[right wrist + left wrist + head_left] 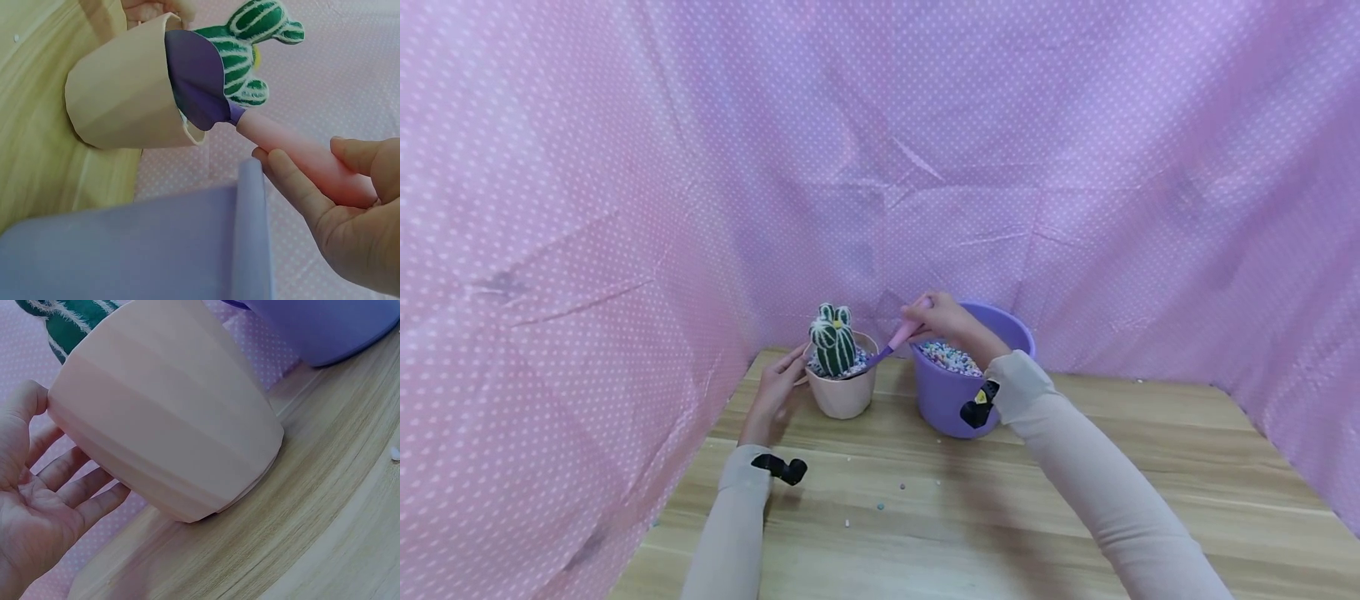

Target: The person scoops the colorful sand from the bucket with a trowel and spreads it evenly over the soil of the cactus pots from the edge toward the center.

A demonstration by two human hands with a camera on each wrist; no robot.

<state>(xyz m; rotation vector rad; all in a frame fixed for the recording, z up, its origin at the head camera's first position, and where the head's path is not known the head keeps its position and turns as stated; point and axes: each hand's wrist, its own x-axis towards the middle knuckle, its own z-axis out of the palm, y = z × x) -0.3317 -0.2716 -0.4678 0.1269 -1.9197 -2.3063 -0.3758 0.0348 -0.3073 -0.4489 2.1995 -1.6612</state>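
Note:
A green cactus with white stripes stands in a cream faceted pot on the table, among small pale and coloured granules. My left hand rests against the pot's left side; in the left wrist view the thumb is at the rim and the extended fingers touch the wall. With my right hand I grip the pink handle of a small trowel. Its purple blade tilts down over the pot's rim beside the cactus, its tip at the granules. The right forearm passes over a purple bucket.
Multicoloured granules lie inside the bucket, right of the pot. A few loose ones are scattered on the wooden table in front. Pink dotted cloth hangs behind and along both sides.

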